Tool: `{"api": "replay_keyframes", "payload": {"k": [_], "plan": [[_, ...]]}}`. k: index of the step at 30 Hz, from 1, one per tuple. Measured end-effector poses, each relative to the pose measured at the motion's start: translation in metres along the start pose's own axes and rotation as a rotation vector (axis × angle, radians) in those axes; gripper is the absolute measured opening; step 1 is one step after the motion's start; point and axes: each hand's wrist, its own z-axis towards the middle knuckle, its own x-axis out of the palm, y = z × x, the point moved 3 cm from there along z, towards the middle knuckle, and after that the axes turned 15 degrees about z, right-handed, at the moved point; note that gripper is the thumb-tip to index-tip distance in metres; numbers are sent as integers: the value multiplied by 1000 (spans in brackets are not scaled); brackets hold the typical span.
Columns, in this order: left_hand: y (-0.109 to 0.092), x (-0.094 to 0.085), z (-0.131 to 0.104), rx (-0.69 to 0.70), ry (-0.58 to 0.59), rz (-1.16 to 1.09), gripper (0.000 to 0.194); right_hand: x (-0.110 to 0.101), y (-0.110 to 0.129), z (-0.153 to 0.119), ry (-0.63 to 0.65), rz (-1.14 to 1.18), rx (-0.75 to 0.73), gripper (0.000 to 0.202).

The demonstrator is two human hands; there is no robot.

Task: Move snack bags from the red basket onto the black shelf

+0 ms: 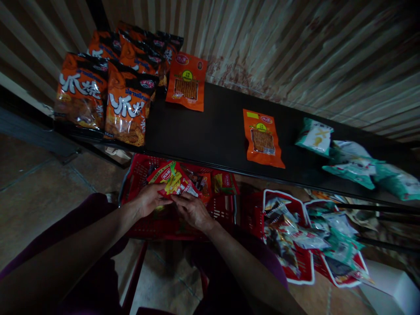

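Both hands hold a red and yellow snack bag (172, 177) over a red basket (131, 188). My left hand (151, 199) has its fingers closed on the bag's left lower side. With thumb and fingers, my right hand (193, 212) grips the bag's lower edge. Beneath and beside it in the basket lie an orange packet (205, 186) and another red and green snack bag (225, 182). The rest of the basket's contents is partly hidden by my hands and the bag.
A black shelf (210, 127) spans in front, bearing orange and black snack bags (126, 105), two orange packets (264, 138) and several green and white bags (316, 136). To the right, red baskets with white rims (306, 271) hold more packets. A white box (387, 284) stands beyond.
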Motion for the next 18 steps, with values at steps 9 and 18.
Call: {"api": "replay_keyframes", "payload": {"k": [9, 18], "plan": [[-3, 1, -4, 27, 103, 76, 28, -1, -8, 4, -77, 678, 326, 26], [-6, -2, 0, 102, 109, 124, 65, -7, -14, 4, -391, 1399, 775, 30]]}}
